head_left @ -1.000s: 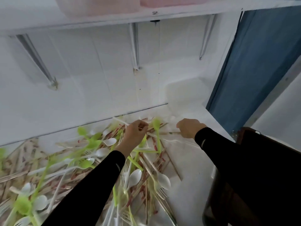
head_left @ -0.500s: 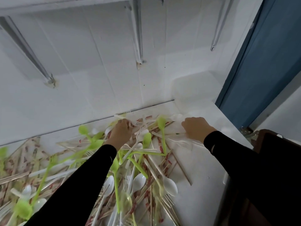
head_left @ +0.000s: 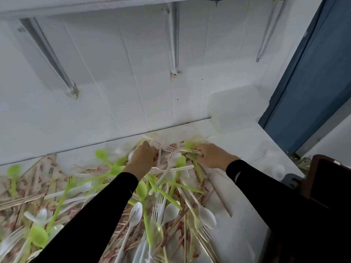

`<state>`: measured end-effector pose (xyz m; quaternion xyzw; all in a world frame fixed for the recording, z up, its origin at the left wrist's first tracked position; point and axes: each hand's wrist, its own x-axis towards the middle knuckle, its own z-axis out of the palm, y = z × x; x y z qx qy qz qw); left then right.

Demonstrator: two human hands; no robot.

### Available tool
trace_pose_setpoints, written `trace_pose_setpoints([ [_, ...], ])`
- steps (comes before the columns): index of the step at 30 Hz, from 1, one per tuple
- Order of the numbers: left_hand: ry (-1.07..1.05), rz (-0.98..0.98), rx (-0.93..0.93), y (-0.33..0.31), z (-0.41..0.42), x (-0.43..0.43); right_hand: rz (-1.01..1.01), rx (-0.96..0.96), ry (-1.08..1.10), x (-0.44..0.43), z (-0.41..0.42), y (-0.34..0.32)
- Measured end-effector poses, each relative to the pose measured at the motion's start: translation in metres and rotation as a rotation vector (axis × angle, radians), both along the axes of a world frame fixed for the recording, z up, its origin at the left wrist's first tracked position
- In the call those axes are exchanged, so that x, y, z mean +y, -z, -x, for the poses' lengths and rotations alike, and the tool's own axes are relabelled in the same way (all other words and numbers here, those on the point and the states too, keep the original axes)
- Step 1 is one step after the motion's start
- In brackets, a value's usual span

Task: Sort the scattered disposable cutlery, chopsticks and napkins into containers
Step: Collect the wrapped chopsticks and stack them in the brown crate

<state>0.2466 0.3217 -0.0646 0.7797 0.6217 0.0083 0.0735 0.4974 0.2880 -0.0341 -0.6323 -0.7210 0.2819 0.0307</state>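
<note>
**Cutlery heap, both hands at its far edge**

The cutlery lies in a loose heap across the white table, green and white spoons and forks tangled with chopsticks in printed paper sleeves. The heap runs from the wall back toward me and off to the left.

My left hand is knuckles-up at the far side of the heap with its fingers curled down into it. The fingertips are hidden, so I cannot tell whether it grips anything. My right hand sits just across from it, fingers bent over a thin pale stick that lies crosswise. I cannot tell whether that is a pinch or only a press.

Between the two hands lies a white fork, its handle running roughly toward me. It is close to both hands, a touch nearer the left.

A faint translucent tub stands against the wall, beyond the right hand and to its right. I judge the right hand should carry the pieces there, while the left feeds it across the gap.
</note>
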Motion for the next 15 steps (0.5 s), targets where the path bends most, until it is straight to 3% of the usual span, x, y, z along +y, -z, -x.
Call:
trace_pose_setpoints([
  [6,0.006,-0.062,0.107,-0.003,0.005,-0.009,-0.101,0.015,-0.117,0.004,0.019,0.002],
  [11,0.055,0.004,0.140,-0.004,0.012,-0.008,-0.149,0.058,-0.153,0.004,0.028,0.004],
  [15,0.062,0.023,0.054,-0.011,0.012,-0.010,-0.148,0.112,-0.095,0.000,0.026,-0.001],
])
